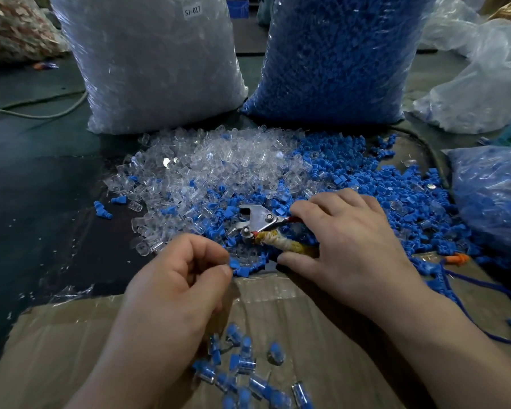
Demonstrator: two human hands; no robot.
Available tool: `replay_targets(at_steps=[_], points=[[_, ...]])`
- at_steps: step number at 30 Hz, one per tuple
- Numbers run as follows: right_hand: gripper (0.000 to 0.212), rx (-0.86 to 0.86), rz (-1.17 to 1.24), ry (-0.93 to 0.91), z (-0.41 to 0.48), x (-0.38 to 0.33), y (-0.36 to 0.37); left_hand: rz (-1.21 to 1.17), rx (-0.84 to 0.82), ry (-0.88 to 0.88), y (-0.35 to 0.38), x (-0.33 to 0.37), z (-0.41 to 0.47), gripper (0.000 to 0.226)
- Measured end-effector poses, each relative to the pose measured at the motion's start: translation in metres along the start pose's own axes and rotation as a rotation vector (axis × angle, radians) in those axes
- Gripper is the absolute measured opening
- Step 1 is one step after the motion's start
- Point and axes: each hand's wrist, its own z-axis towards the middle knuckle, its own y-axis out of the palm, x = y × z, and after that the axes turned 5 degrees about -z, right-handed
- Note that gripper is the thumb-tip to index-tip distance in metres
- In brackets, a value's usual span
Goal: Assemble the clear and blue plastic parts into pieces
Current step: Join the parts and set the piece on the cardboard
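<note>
The right hand [345,240] grips the pliers [260,221]; the left hand [177,278] is curled, a blue part [234,264] at its fingertips, hold unclear.

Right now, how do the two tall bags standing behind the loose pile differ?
The clear-parts bag is filled with see-through pieces, while the blue-parts bag is filled with solid blue ones. The clear-parts bag carries a label reading SJ 017; no label shows on the blue-parts bag. Both are transparent plastic, packed full, and stand upright side by side behind the loose pile.
</note>
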Motion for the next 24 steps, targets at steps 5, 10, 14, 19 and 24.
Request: replay_targets(at_steps=[5, 10, 14, 19, 24], points=[[0.043, 0.260, 0.158, -0.176, -0.016, -0.020, -0.004, 0.044, 0.015, 0.064, 0.004, 0.003, -0.005, 0.020], [0.031, 0.260, 0.157, -0.309, -0.019, -0.031, 0.001, 0.084, 0.006, 0.198, 0.005, 0.003, -0.010, 0.013], [0.030, 0.262, 0.199, -0.313, -0.022, -0.031, 0.000, 0.068, 0.005, 0.277, 0.001, 0.005, -0.011, 0.022], [0.027, 0.265, 0.223, -0.413, -0.023, -0.033, -0.004, 0.062, -0.076, 0.187, -0.006, 0.005, -0.005, 0.046], [0.027, 0.133, 0.507, -0.323, -0.029, -0.041, -0.010, -0.051, -0.208, 0.251, -0.011, 0.003, -0.003, 0.044]])
